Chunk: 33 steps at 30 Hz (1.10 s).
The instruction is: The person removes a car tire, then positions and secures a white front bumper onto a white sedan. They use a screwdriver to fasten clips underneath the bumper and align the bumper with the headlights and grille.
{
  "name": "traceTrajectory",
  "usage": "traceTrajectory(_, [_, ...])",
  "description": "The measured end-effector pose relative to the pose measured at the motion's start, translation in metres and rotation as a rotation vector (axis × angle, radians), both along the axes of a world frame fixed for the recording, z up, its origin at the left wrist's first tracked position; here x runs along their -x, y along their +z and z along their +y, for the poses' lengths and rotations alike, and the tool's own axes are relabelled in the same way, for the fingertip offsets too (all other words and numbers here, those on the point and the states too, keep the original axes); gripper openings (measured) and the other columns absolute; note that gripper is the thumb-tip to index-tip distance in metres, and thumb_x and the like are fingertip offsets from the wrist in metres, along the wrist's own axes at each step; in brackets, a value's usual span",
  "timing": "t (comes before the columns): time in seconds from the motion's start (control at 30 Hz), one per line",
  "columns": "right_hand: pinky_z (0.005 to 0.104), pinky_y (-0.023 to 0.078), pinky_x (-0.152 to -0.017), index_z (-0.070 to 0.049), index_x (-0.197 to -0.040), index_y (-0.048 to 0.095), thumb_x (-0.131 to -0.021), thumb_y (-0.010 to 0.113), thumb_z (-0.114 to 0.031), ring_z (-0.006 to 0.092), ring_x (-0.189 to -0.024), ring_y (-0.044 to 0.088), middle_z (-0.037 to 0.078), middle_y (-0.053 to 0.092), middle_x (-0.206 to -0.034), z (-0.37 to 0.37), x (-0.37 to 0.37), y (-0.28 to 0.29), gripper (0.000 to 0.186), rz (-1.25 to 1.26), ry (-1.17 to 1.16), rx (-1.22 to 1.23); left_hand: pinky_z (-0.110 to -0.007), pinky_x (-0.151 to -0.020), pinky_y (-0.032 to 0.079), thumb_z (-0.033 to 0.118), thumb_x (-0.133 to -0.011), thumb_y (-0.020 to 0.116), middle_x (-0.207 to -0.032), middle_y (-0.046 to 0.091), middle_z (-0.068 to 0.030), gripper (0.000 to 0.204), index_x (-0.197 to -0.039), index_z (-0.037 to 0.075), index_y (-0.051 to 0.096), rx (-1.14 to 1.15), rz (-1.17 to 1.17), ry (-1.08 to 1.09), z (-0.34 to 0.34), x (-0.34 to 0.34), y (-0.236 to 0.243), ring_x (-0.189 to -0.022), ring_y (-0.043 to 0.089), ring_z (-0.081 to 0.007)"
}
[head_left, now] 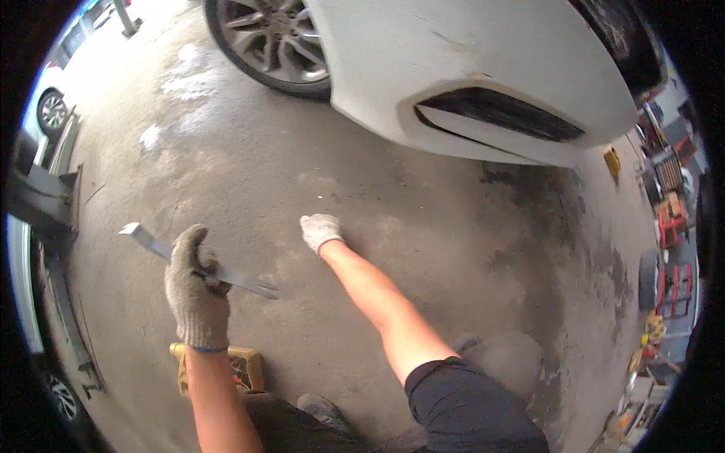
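Observation:
My left hand (198, 294), in a grimy knit glove, is closed around the middle of a flat grey metal pry bar (249, 283), held at a slant. My right hand (320, 231), in a lighter glove, reaches out over the concrete floor (362, 189) with its fingers curled; anything inside them is hidden. Below my left hand, partly behind the forearm, a yellow plastic object (242, 366) lies on the floor beside my foot.
A white car body (468, 60) with a wheel (276, 38) fills the upper view. Lift posts and rails (57, 196) line the left, near another car (53, 109). Tools, tyres and red racks (672, 287) crowd the right edge.

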State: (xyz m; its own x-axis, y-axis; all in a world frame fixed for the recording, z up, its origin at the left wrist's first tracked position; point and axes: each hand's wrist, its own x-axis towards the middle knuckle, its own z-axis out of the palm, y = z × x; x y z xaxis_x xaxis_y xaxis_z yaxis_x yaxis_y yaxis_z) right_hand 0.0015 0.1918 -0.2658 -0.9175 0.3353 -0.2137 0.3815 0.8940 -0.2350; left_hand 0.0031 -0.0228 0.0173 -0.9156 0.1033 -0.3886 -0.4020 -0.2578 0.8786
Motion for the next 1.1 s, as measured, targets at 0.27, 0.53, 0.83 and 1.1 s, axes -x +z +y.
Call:
traceTrajectory(0.27, [0.0405, 0.052, -0.077, -0.010, -0.101, 0.067, -0.086, 0.058, -0.031, 0.0296, -0.086, 0.068, 0.013, 0.071, -0.090, -0.035, -0.077, 0.051, 0.027, 0.179, -0.411, 0.686, -0.024, -0.043, 0.030, 0.021, -0.091, 0.064, -0.063, 0.047, 0.0043, 0.015, -0.098, 0.009, 0.064, 0.055, -0.018, 0.034, 0.028, -0.017, -0.015, -0.048, 0.039, -0.0056])
traceTrajectory(0.53, [0.0247, 0.046, -0.062, -0.011, -0.107, 0.065, -0.092, 0.063, -0.034, 0.0065, -0.068, 0.054, -0.004, 0.060, -0.076, 0.042, -0.244, 0.222, 0.027, 0.202, -0.877, 1.549, -0.028, -0.042, 0.032, 0.030, -0.090, 0.062, -0.055, 0.041, 0.0018, 0.027, -0.074, 0.011, 0.050, 0.423, -0.045, -0.124, 0.056, -0.103, -0.026, -0.044, 0.038, -0.0100])
traceTrajectory(0.83, [0.0265, 0.049, -0.077, -0.008, -0.127, 0.061, -0.093, 0.063, -0.030, 0.0106, -0.086, 0.060, -0.001, 0.066, -0.097, 0.156, -0.538, 0.323, 0.040, 0.481, -1.248, 1.473, -0.036, -0.059, 0.048, 0.019, -0.092, 0.059, -0.070, 0.063, -0.0109, 0.020, -0.105, 0.006, 0.066, 1.091, 0.840, -1.132, 0.175, -0.257, 0.205, -0.061, 0.063, -0.0232])
traceTrajectory(1.1, [0.0255, 0.037, -0.045, -0.006, -0.121, 0.058, -0.093, 0.062, -0.026, 0.0088, -0.054, 0.050, 0.001, 0.059, -0.073, 0.303, -0.804, 0.523, 0.035, 0.566, -1.761, 1.346, -0.049, -0.068, 0.049, 0.035, -0.090, 0.058, -0.086, 0.065, -0.0199, 0.026, -0.094, 0.010, 0.066, 1.487, 0.583, -1.630, 0.265, -0.307, 0.304, -0.080, 0.064, -0.0402])
